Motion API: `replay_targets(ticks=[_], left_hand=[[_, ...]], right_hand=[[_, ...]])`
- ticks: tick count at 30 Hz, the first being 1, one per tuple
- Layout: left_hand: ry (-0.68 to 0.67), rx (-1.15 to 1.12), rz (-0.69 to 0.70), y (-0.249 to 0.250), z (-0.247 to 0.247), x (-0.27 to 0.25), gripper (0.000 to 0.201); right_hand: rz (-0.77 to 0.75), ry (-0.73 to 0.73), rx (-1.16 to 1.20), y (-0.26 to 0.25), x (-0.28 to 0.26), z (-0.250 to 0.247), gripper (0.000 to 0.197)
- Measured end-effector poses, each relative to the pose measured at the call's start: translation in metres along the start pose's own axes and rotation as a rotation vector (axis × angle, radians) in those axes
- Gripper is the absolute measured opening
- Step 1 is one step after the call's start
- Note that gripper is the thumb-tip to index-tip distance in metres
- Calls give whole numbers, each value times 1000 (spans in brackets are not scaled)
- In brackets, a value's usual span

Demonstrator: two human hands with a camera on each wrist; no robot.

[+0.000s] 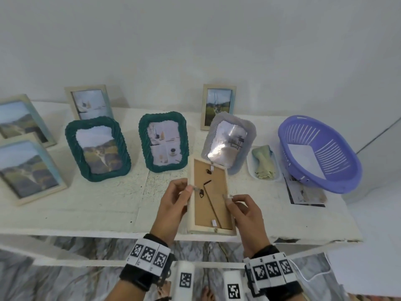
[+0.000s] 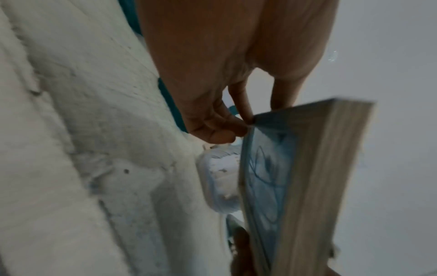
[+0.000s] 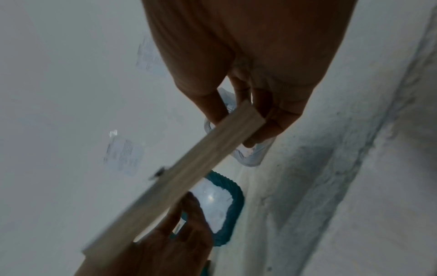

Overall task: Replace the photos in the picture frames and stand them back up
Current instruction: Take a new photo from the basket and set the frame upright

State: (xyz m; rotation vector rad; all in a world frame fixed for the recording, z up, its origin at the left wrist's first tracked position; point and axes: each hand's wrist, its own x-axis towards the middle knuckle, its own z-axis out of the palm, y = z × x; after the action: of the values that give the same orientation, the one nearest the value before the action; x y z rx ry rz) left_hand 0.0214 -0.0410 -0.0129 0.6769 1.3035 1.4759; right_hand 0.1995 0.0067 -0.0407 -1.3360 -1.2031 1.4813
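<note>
I hold a pale wooden picture frame (image 1: 211,198) above the table's front edge, its brown backing board turned up toward me, with black clips and a thin stand leg on it. My left hand (image 1: 173,203) grips its left rim, thumb on the back. My right hand (image 1: 244,210) pinches the right rim. In the left wrist view the fingers (image 2: 217,123) curl on the frame's (image 2: 307,177) edge, and a bluish photo shows on the glass side. In the right wrist view the fingers (image 3: 267,115) clamp the frame's wooden side (image 3: 189,168).
On the white table (image 1: 86,211) stand two dark green frames (image 1: 97,147) (image 1: 163,141), a grey frame (image 1: 227,140), pale wooden frames at the back and left, a white dish with a cloth (image 1: 264,164), and a purple basket (image 1: 319,153) resting on loose photos (image 1: 303,192).
</note>
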Motion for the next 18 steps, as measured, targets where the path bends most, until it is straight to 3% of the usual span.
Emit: replay_targets(ticks=[4, 10, 15, 18], left_hand=[[103, 276, -8, -25, -18, 12, 13], [169, 819, 141, -58, -29, 18, 23], [171, 952, 242, -65, -24, 16, 21], [200, 951, 271, -70, -25, 15, 24]], right_hand=[[-85, 67, -339, 5, 11, -10, 15], [-163, 48, -686, 21, 24, -7, 20], [-311, -45, -851, 29, 25, -4, 23], [-323, -127, -943, 26, 27, -4, 20]])
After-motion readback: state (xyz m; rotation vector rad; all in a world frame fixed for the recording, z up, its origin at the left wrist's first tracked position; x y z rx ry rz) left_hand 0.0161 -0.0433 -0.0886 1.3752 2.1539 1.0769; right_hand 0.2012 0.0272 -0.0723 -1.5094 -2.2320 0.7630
